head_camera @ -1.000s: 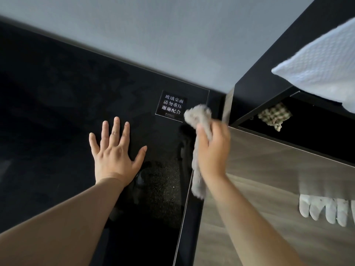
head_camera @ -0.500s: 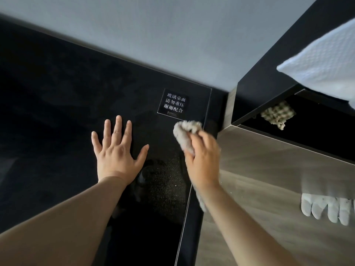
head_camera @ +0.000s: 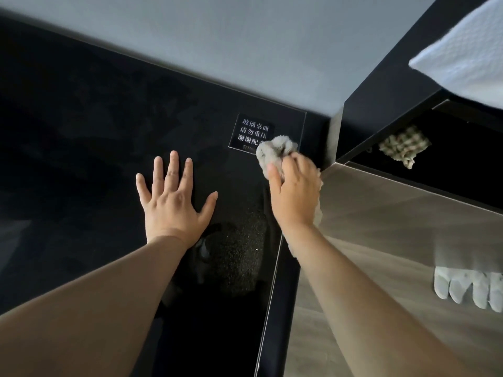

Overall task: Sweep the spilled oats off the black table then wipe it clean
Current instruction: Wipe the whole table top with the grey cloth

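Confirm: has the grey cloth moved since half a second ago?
Yes. The grey cloth slid away from the person, now covering the printed sign's lower right corner.

The left hand [head_camera: 174,202] is lying flat on the counter [head_camera: 81,159], palm down, fingers spread. The right hand [head_camera: 295,194] is gripping a grey cloth [head_camera: 275,153] in curled fingers, both forearms reaching forward.

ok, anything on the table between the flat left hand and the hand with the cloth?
Head view: only bare glossy black table between the left hand and the right hand gripping the grey cloth. The printed label sits farther back.
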Available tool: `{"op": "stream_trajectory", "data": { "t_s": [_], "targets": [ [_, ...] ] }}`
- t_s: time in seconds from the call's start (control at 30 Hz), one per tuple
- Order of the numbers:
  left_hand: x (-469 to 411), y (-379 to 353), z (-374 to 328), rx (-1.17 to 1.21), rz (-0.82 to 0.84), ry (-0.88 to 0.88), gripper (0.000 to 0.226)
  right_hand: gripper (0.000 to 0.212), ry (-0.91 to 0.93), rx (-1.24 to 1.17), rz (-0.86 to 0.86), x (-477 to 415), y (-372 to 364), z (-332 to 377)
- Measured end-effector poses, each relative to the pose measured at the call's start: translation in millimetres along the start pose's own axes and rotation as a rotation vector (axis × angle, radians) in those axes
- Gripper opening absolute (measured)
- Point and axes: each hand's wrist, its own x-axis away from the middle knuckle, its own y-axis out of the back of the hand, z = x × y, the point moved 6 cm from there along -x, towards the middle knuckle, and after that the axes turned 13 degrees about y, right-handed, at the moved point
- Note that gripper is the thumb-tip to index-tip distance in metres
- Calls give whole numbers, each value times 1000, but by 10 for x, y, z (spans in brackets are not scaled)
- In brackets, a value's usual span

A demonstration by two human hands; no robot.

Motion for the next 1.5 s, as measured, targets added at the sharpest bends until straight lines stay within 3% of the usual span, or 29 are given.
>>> {"op": "stream_trajectory", "data": {
  "t_s": [0.27,0.33,0.43,0.53,0.67,0.9,0.97,1.03,1.13,1.27,1.37,1.5],
  "targets": [
    [26,33,-16,-11,26,-18,81,26,56,-316,171,1290,397,480],
    [13,47,13,13,78,-52,80,23,31,-398,96,1221,567,423],
    [128,152,166,111,123,-126,71,27,-106,-288,-106,731,621,103],
    [542,219,438,185,99,-176,63,45,-199,-151,105,366,193,-6],
    [1000,101,729,125,115,-235,69,41,-7,76,152,781,109,292],
    [1091,51,783,16,69,-252,66,35,154,-258,244,1937,474,725],
    [1092,48,787,5,65,-253,66,33,83,-399,273,1967,582,672],
    [1084,35,796,4,59,-254,66,29,-39,-471,144,1748,715,508],
    [1079,18,804,13,43,-255,66,28,-208,-328,-78,1179,726,155],
    [1084,14,812,28,26,-261,66,40,-286,-142,29,746,220,-20],
    [1088,20,804,30,25,-265,66,32,-142,-23,25,1000,201,220],
    [1095,57,787,35,22,-260,66,31,-1,-87,93,1829,405,667]
  ]
}}
